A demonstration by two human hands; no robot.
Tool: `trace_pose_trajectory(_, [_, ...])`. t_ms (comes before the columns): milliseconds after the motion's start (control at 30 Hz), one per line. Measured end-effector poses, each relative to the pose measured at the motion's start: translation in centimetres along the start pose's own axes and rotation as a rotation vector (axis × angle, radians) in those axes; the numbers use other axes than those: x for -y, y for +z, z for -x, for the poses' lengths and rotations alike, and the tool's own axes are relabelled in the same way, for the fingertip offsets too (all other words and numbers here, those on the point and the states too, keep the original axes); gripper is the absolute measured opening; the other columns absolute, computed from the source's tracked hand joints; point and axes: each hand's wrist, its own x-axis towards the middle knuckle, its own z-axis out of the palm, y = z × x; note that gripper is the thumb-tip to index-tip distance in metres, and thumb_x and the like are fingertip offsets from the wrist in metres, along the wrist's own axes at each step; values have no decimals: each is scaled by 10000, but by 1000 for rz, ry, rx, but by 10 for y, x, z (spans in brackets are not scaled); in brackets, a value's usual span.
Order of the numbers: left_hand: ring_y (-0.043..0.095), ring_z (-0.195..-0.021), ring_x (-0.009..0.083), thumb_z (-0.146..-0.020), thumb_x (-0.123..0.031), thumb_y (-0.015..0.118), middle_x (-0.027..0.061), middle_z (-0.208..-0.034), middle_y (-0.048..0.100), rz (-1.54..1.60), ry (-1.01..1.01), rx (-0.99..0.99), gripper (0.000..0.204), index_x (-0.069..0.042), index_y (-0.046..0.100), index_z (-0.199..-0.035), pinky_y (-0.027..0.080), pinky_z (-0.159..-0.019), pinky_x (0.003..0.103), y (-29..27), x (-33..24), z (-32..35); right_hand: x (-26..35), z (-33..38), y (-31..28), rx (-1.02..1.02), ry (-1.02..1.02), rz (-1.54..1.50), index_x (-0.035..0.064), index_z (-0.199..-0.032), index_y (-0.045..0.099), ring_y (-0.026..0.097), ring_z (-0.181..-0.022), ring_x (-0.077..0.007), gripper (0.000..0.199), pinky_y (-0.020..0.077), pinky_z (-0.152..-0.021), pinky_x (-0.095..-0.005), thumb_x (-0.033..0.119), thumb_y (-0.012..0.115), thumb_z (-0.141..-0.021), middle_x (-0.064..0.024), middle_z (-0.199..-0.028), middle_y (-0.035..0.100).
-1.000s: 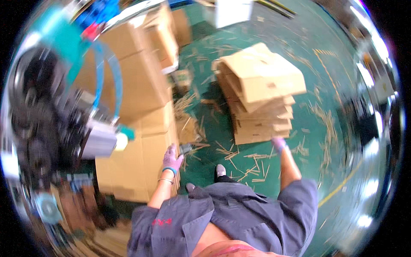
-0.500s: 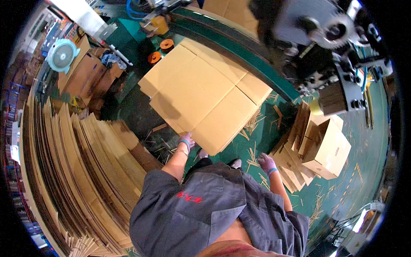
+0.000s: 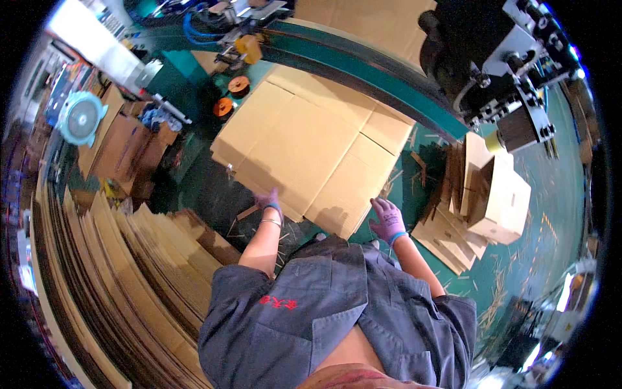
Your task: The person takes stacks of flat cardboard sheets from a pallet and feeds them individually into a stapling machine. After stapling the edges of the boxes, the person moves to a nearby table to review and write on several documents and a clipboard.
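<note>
A stack of flat, creased brown cardboard sheets [image 3: 295, 139] lies in front of me, several layers showing at its near edge. My left hand [image 3: 267, 198], in a purple glove, is at the stack's near left edge with its fingers apart; some fingertips are hard to make out against the cardboard. Beside the near right edge is my right hand [image 3: 387, 219], also gloved. Its fingers are spread toward the sheets, and nothing is in it. Whether the right fingertips touch the cardboard I cannot tell.
Upright cardboard sheets [image 3: 129, 272] are packed along my left. To the right stand an open carton [image 3: 502, 201] and leaning cardboard pieces [image 3: 447, 240]. A green machine beam [image 3: 363, 74] crosses beyond the stack, with black machinery [image 3: 512, 97] at upper right. Cardboard scraps litter the green floor.
My right hand has risen from beside my body to the stack's right edge, its fingers opening out. My left hand has shifted slightly left and farther along the near edge.
</note>
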Motion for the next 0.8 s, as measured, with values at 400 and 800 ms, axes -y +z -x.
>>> trace_pose_trajectory(400, [523,-1182,378,-848,-316,614,262,-1371,444,-863,299,335,780,-25,229,-1461,436,-963,451,-45,-134,95,5,29,14,-36,-34,255,128,-1319,469,449,-1240,-306,622,370,-1037,-434,182,625,-719,-112,-1297,500])
trace_pose_trajectory(800, [577,-995,317,-814,-279,710,112,-1090,593,-546,2089,162,498,-136,531,-1255,453,-909,480,-21,-370,171,-17,3,-155,-514,-51,-489,26,-1121,637,586,-1115,-304,345,453,-972,-381,104,646,-785,-160,-1166,635])
